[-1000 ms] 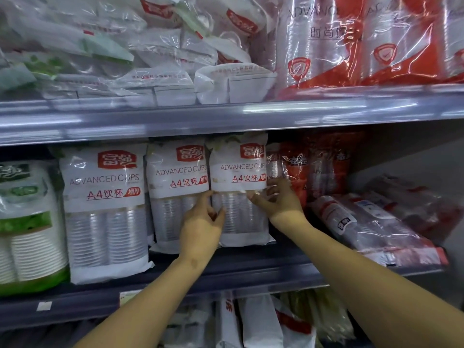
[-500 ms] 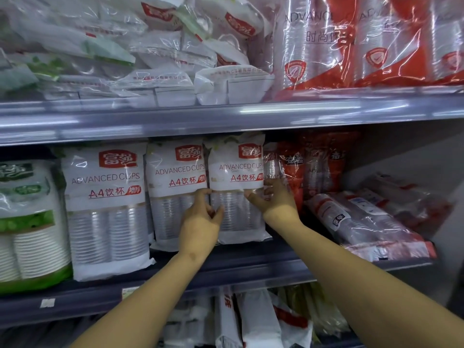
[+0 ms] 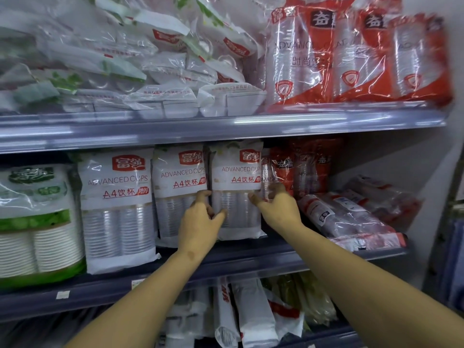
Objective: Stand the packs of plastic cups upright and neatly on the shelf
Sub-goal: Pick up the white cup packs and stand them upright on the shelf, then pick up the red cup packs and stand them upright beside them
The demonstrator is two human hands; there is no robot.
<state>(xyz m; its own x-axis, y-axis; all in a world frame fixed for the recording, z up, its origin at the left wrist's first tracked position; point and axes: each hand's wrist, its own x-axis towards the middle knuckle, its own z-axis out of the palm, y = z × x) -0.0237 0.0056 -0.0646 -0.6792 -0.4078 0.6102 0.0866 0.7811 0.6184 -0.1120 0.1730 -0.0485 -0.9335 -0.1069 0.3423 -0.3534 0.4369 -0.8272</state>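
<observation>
Three white packs of plastic cups stand upright side by side on the middle shelf (image 3: 251,259). The rightmost white pack (image 3: 236,172) stands between my hands. My left hand (image 3: 200,222) grips its left edge, thumb on the front. My right hand (image 3: 278,207) holds its right edge, fingers curled behind. The middle white pack (image 3: 178,177) and the larger left white pack (image 3: 115,197) stand beside it. Red packs (image 3: 308,169) stand upright behind my right hand. More red-and-clear packs (image 3: 351,217) lie flat on the shelf's right end.
A green pack of paper bowls (image 3: 35,217) stands at the far left. The upper shelf holds piled white packs (image 3: 150,71) and upright red packs (image 3: 351,59). Long packs (image 3: 251,312) fill the lower shelf. A wall closes the right side.
The view has tilted up, showing more of the upper shelf. Both hands stay on the rightmost white pack, which stands slightly further back and straighter.
</observation>
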